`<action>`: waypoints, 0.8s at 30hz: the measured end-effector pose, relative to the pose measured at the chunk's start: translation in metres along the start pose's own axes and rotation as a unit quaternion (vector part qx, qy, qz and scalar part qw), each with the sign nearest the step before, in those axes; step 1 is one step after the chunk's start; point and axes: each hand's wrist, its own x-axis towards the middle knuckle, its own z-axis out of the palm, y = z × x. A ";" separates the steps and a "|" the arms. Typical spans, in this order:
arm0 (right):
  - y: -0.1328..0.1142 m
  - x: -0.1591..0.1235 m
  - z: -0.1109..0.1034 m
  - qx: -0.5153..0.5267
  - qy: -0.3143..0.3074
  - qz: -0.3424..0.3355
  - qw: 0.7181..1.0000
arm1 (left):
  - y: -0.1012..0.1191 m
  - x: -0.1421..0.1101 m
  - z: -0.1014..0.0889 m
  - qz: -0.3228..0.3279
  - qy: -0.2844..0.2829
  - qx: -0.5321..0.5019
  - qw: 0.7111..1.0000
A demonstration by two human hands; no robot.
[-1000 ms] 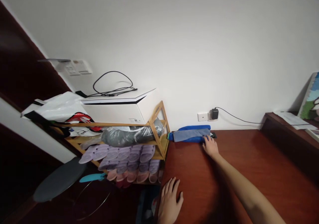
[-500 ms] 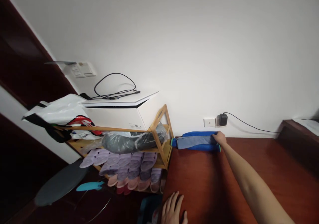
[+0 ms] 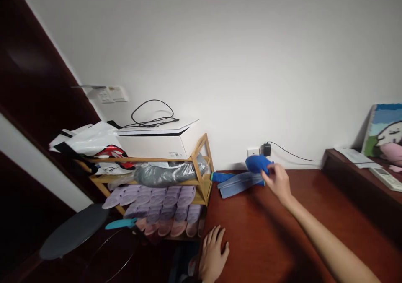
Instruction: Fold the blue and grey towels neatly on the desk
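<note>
Pinched in my right hand [image 3: 279, 184] is a bright blue piece of cloth [image 3: 258, 164], raised above the back of the red-brown table [image 3: 251, 232]. Below it lies more folded blue cloth [image 3: 222, 177] with green edging. A grey-blue strip of fabric [image 3: 237, 185] rests slantwise over this cloth. Whether the raised piece joins the cloth underneath, I cannot tell. My left hand [image 3: 214, 253] lies palm down at the table's left edge, fingers stretched out, holding nothing.
Left of the table stands a wooden rack [image 3: 204, 161] with several slippers [image 3: 157, 195], and a white box [image 3: 150, 144] on top. A black plug [image 3: 266, 149] sits in the wall, its cord running right to a raised ledge [image 3: 345, 165]. A grey round seat [image 3: 73, 230] is lower left.
My right hand has lifted a blue piece off the folded stack, and the grey-blue strip now lies more slanted. My left hand shows more fully. The view has turned slightly right.
</note>
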 end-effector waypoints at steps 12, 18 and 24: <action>0.007 -0.266 -0.048 -0.064 -0.261 0.125 0.955 | 0.018 0.002 -0.007 0.052 0.039 0.044 0.997; 0.021 -0.281 -0.034 0.037 -0.186 0.171 0.967 | 0.030 0.022 -0.015 0.099 -0.017 0.079 0.992; 0.045 -0.308 -0.014 0.042 -0.149 0.160 0.975 | 0.057 0.107 0.007 0.114 -0.051 0.051 0.991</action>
